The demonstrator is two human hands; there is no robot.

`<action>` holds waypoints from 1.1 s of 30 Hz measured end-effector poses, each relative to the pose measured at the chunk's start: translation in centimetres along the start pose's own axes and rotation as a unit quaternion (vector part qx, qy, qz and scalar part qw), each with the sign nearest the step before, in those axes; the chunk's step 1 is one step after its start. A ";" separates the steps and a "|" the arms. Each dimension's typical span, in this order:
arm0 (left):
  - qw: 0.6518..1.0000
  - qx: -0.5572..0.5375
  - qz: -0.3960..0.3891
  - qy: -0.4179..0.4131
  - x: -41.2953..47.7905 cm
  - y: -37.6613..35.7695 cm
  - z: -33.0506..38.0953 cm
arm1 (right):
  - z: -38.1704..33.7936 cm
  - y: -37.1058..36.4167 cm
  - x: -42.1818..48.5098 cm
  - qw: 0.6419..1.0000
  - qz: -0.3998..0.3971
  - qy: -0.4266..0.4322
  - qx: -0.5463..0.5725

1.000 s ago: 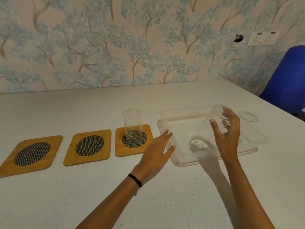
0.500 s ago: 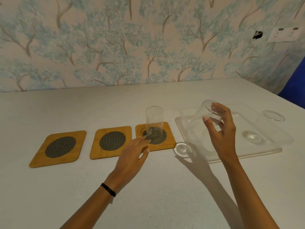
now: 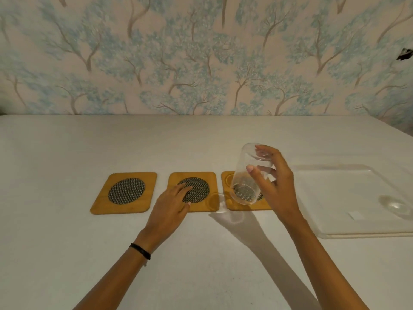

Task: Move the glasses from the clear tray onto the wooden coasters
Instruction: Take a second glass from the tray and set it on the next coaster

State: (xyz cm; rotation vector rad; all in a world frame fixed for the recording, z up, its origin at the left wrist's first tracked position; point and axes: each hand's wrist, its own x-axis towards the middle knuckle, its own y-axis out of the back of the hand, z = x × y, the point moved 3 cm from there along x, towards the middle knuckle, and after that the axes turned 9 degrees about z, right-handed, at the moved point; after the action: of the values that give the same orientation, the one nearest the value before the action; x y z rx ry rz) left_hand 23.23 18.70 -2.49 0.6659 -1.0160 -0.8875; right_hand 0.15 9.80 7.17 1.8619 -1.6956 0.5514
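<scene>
- Right hand, frame centre, clamps a tilted glass above the right coaster.
- Left hand, fingers spread, rests on the middle coaster.
- Tray lies at right.

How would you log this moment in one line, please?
right hand: holds clear glass, tilted | left hand: fingers on middle square wooden coaster | left wooden coaster: bare | clear plastic tray: at right

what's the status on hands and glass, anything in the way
Right hand holds glass, tilted, in the air over right coaster. Left hand open, fingers resting on middle coaster. Left coaster bare. Clear tray off to the right.
</scene>
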 end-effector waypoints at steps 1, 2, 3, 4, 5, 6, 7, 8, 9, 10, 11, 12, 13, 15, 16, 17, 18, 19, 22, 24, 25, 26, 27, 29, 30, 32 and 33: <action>1.000 0.006 0.002 -0.002 -0.1 0.2 -0.5 | -0.2 -1.1 0.1 1.000 -0.007 0.000 -0.002; 1.000 0.013 0.004 -0.003 -0.2 0.3 -1.0 | -0.3 -2.2 0.2 1.000 -0.013 -0.002 -0.002; 1.000 0.019 0.005 -0.003 -0.3 0.3 -1.5 | -0.4 -3.2 0.3 1.000 -0.020 -0.006 -0.001; 1.000 0.025 0.005 -0.003 -0.3 0.3 -1.9 | -0.5 -4.3 0.4 1.000 -0.027 -0.011 0.000; 0.999 0.033 0.001 -0.003 -0.3 0.3 -2.2 | -0.5 -5.1 0.4 0.999 -0.033 -0.017 -0.001; 0.999 0.042 -0.003 -0.002 -0.3 0.2 -2.5 | -0.4 -6.1 0.4 0.999 -0.038 -0.022 -0.003; 0.999 0.052 -0.007 0.000 -0.2 0.1 -2.8 | -0.3 -6.9 0.5 0.999 -0.043 -0.029 -0.004; 0.998 0.060 -0.012 0.001 -0.2 -0.1 -3.1 | -0.2 -7.8 0.4 0.998 -0.048 -0.036 -0.004; 0.998 0.066 -0.016 0.002 -0.2 -0.2 -3.3 | 0.0 -8.6 0.4 0.998 -0.053 -0.044 -0.002; 0.997 0.070 -0.019 0.003 -0.2 -0.3 -3.4 | 0.3 -9.3 0.4 0.997 -0.059 -0.052 -0.001; 0.997 0.071 -0.020 0.005 -0.2 -0.3 -3.6 | 0.5 -10.1 0.3 0.996 -0.067 -0.059 -0.001; 0.997 0.070 -0.020 0.008 -0.2 -0.3 -3.7 | 0.8 -10.8 0.3 0.995 -0.073 -0.064 -0.003; 0.998 0.066 -0.021 0.013 -0.2 -0.3 -3.7 | 1.1 -11.5 0.2 0.994 -0.079 -0.069 -0.004; 0.997 0.062 -0.028 0.021 -0.2 -0.3 -3.7 | 1.7 -12.6 0.1 0.993 -0.088 -0.080 -0.006; 0.997 0.065 -0.031 0.021 -0.2 -0.3 -3.8 | 1.9 -13.1 0.0 0.992 -0.091 -0.084 -0.006; 0.997 0.070 -0.032 0.020 -0.2 -0.3 -3.8 | 2.1 -13.5 -0.1 0.992 -0.092 -0.089 -0.004; 0.997 0.073 -0.032 0.018 -0.2 -0.3 -3.8 | 2.3 -13.9 -0.1 0.991 -0.092 -0.094 0.000; 0.997 0.074 -0.030 0.016 -0.2 -0.3 -3.9 | 2.5 -14.3 -0.2 0.991 -0.093 -0.098 0.002; 0.997 0.074 -0.029 0.013 -0.2 -0.3 -3.9 | 2.9 -14.9 -0.2 0.989 -0.100 -0.108 0.007; 0.996 0.078 -0.034 0.013 -0.2 -0.4 -3.9 | 3.1 -15.2 -0.1 0.988 -0.106 -0.110 0.004; 0.996 0.082 -0.036 0.012 -0.2 -0.5 -4.0 | 3.2 -15.2 -0.1 0.988 -0.109 -0.110 0.002; 0.995 0.087 -0.037 0.012 -0.2 -0.6 -4.0 | 3.3 -15.3 -0.1 0.988 -0.110 -0.110 0.001; 0.995 0.092 -0.039 0.012 -0.2 -0.6 -4.0 | 3.3 -15.4 -0.1 0.988 -0.112 -0.110 0.002; 0.994 0.098 -0.041 0.012 -0.2 -0.6 -4.0 | 3.5 -15.4 -0.1 0.988 -0.114 -0.108 0.002; 0.994 0.100 -0.041 0.011 -0.2 -0.6 -4.0 | 3.5 -15.5 0.0 0.987 -0.116 -0.108 0.001; 0.994 0.099 -0.043 0.011 -0.2 -0.6 -4.0 | 3.7 -15.5 0.1 0.986 -0.125 -0.107 0.001; 0.994 0.097 -0.043 0.011 -0.2 -0.6 -4.0 | 3.8 -15.6 0.1 0.986 -0.129 -0.107 0.003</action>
State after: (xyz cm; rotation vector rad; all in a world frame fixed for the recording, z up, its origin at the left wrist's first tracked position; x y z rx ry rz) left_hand 26.64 18.86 -4.58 0.8877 -1.0693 -0.8611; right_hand 15.36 8.00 2.39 2.1667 -1.5466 0.2592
